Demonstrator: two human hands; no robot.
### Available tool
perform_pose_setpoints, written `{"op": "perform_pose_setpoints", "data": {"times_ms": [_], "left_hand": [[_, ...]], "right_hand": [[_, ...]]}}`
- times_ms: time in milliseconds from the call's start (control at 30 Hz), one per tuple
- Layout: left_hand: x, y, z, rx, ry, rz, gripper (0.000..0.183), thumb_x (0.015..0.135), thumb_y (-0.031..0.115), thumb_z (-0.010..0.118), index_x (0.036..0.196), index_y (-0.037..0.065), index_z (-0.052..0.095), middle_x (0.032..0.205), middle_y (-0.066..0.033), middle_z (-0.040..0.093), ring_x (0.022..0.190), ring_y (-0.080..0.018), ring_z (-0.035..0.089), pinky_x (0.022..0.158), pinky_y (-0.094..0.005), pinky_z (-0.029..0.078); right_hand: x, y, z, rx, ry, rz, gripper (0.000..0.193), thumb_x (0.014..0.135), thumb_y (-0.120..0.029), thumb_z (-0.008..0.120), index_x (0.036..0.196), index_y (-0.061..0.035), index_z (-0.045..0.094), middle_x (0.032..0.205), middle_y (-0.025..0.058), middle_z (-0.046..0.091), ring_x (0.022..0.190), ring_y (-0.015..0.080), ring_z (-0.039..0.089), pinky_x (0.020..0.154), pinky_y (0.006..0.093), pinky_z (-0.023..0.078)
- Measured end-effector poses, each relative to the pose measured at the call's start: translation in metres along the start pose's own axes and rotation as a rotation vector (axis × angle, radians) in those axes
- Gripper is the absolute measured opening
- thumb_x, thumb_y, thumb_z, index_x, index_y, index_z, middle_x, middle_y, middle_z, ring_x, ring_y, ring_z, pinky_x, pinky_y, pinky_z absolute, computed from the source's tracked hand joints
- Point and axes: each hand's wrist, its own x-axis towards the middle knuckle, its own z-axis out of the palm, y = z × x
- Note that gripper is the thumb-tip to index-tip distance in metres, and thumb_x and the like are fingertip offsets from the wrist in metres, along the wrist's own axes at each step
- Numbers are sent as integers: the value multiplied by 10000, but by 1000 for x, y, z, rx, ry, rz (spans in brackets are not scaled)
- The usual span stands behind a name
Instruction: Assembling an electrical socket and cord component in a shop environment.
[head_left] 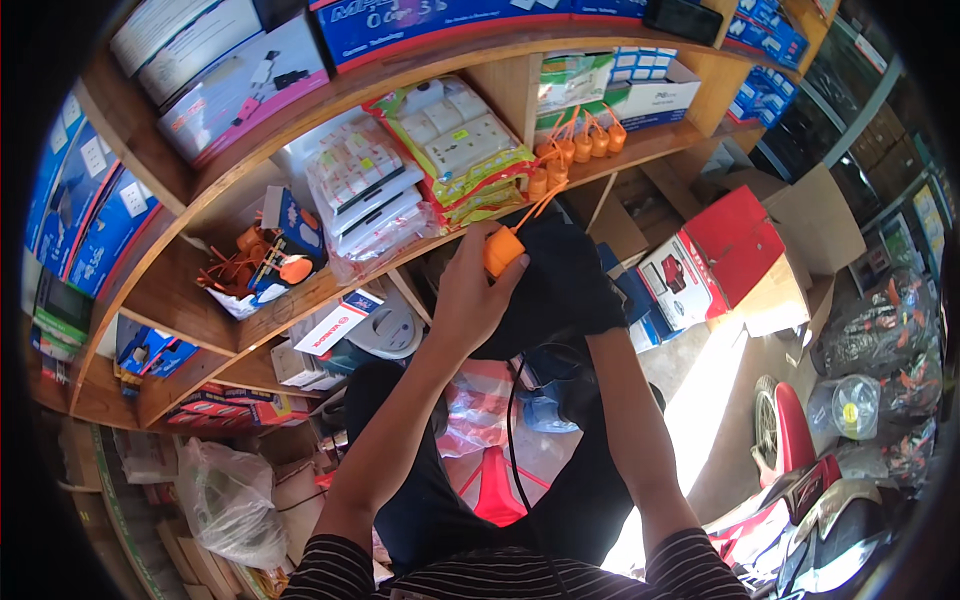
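My left hand (478,285) is closed around an orange lamp holder (503,252), thumb on one side and fingers on the other. Orange wires (537,208) rise from it toward the shelf edge. Just right of it, a black cloth or bag (555,280) hangs in front of me. My right forearm (640,430) reaches up to this black piece, which hides the right hand's fingers; whether they grip anything cannot be seen. Beyond, several similar orange lamp holders (583,146) with wires stand in a cluster on the wooden shelf.
Wooden shelving (300,315) curves across the front, carrying plastic-wrapped white switch plates (455,130) and orange pieces in a left compartment (262,262). At right are an open red-and-white carton (715,265) and a red motorbike (795,430). A red stool (497,490) is below.
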Motion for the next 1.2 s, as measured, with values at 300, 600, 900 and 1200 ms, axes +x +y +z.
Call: {"op": "perform_pose_setpoints", "data": {"times_ms": [300, 600, 900, 1200], "left_hand": [[3, -2, 1, -539, -205, -240, 394, 1035, 423, 505, 1087, 33, 518, 829, -45, 585, 597, -98, 552, 599, -251, 470], [8, -5, -4, -899, -340, -660, 429, 1027, 529, 453, 978, 108, 521, 716, -25, 520, 580, -103, 536, 572, -241, 442], [-5, -12, 15, -469, -100, -284, 413, 1010, 432, 560, 1085, 31, 499, 860, -65, 553, 611, -96, 523, 586, -241, 468], [2, -14, 8, -242, -10, 95, 392, 967, 186, 667, 1275, 24, 487, 1191, -120, 585, 1052, -144, 598, 800, -277, 542]], "right_hand": [[9, -10, -12, -492, -161, -97, 221, 887, -161, 666, 1064, -29, 668, 987, 113, 694, 928, 253, 678, 805, 372, 537], [-6, -6, 9, 458, 123, 343, 192, 913, -90, 652, 1073, 16, 661, 1050, 99, 680, 958, 187, 643, 829, 330, 518], [3, -13, -4, -21, -35, 69, 245, 829, -113, 713, 1055, -30, 673, 1014, 98, 688, 920, 232, 663, 803, 339, 529], [-2, -6, 12, 101, 172, 218, 192, 883, -92, 659, 1055, -21, 704, 1075, 106, 702, 998, 234, 667, 897, 337, 516]]}}
